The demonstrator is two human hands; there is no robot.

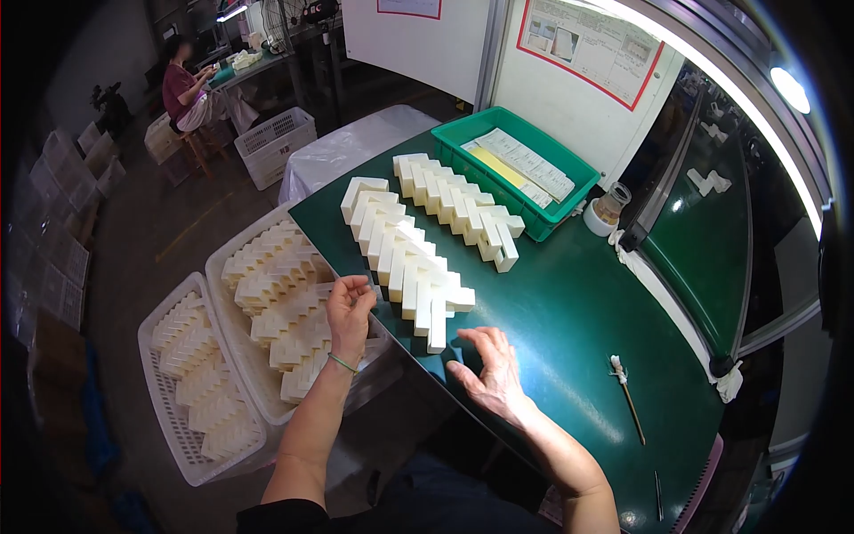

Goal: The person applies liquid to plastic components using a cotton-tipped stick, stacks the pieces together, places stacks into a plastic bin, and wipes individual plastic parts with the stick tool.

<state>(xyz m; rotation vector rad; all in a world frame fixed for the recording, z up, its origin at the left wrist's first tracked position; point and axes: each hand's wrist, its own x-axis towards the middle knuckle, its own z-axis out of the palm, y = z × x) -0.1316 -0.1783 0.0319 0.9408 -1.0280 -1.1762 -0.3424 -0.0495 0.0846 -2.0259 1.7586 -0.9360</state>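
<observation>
My left hand (350, 316) hovers by the table's left edge, beside the longer row of white L-shaped blocks (405, 258). Its fingers are curled in, and no part shows in them. Just off the near end of that row, my right hand (491, 372) is open, palm down, with thumb and fingers apart. The blocks nest against one another in a zigzag line, and the nearest ones point toward my right hand. A second, shorter row of the same white blocks (458, 205) lies behind it on the green tabletop (560, 311).
A green tray (534, 222) with printed papers stands at the back, beside a small glass jar (612, 203). A brush (627, 400) and a thin dark tool (658, 495) lie at right. White crates (191, 476) of similar blocks stand left. A person (182, 89) sits far off.
</observation>
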